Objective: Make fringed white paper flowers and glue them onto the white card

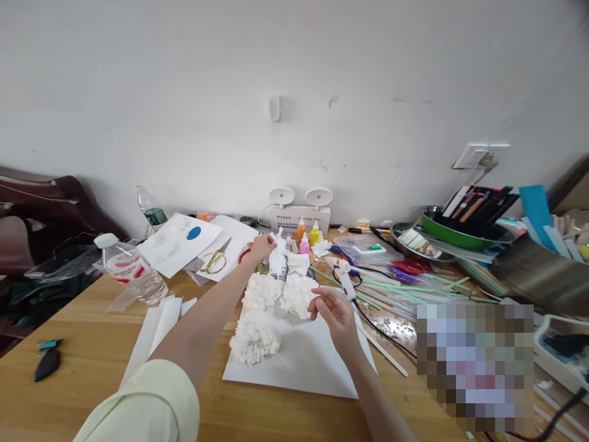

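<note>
My left hand (260, 247) reaches far forward and its fingers close on a crumpled white paper piece (278, 258) beyond the flowers. Three fluffy white tissue-paper flowers lie on a white sheet (313, 362): one at the front left (254, 337), one behind it (261, 290) and one to the right (297, 295). My right hand (332, 311) hovers just right of that last flower, fingers loosely curled, thumb and forefinger near its edge. Nothing shows inside it. A white glue gun (343, 274) lies just beyond my right hand.
Gold scissors (214, 260) rest on papers at the back left, beside two plastic water bottles (133, 270). Small paint bottles (304, 236) stand by the wall. Straws, sticks and trays (460, 233) crowd the right side. A black clip (46, 362) lies at the left edge.
</note>
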Demonstrator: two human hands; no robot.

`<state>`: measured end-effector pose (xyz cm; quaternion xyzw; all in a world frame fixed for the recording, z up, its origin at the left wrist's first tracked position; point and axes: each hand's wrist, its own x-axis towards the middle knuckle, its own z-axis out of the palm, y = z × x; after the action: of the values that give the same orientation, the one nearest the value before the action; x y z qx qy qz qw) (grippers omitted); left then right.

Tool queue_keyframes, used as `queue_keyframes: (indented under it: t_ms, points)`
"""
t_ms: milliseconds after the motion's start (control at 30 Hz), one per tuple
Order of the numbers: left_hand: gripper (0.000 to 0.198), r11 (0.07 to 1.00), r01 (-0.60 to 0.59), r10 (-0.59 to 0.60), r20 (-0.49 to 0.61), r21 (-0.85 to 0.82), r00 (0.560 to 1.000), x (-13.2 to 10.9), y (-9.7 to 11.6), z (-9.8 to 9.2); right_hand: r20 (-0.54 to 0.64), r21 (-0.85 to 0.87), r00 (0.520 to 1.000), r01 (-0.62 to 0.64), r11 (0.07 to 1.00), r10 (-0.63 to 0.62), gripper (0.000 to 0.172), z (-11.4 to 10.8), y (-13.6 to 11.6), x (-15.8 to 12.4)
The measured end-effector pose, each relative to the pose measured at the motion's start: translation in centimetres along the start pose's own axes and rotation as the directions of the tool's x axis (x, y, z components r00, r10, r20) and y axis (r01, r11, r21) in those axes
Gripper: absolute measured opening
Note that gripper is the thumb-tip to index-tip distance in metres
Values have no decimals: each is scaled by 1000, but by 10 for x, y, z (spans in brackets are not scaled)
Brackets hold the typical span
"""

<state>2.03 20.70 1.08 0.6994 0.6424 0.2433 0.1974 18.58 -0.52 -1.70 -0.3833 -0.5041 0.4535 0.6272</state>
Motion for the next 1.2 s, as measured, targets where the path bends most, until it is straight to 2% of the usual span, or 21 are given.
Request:
queue_keyframes:
  t_ms: [167,333,433,500,567,667,767,833,933,1200]
  points:
    - [20,934,-80,88,5,-349,996,-31,9,-23,15,-19,1000,8,1000,-8,20,-1,7,1]
    - [24,818,-81,192,139,-569,971,-98,17,-43,92,-14,994,-49,999,50,22,3,11,2]
    - [22,795,-80,273,236,-602,933,-142,16,-45,153,10,984,-98,995,95,28,7,10,1]
    - [20,828,-160,367,304,-537,879,-164,15,-42,161,18,981,-115,993,110,29,10,10,0]
    - [20,857,-288,437,305,-427,846,-178,13,-36,131,-12,985,-114,993,114,27,11,12,-1]
    - [21,857,-404,491,268,-319,829,-188,14,-25,48,-124,994,-94,988,101,24,12,15,-4]
    - [24,841,-415,507,238,-347,828,-190,16,-15,19,-188,996,-83,979,89,25,14,16,-6]
    - [26,843,-400,491,207,-360,846,-191,15,-11,20,-179,996,-86,980,91,25,15,15,-8]
    - [25,862,-384,456,173,-330,873,-194,9,-11,4,-158,995,-100,982,102,23,18,13,-9]
    - [26,857,-377,442,124,-353,889,-197,1,-18,47,-157,986,-149,976,158,19,23,12,-12]
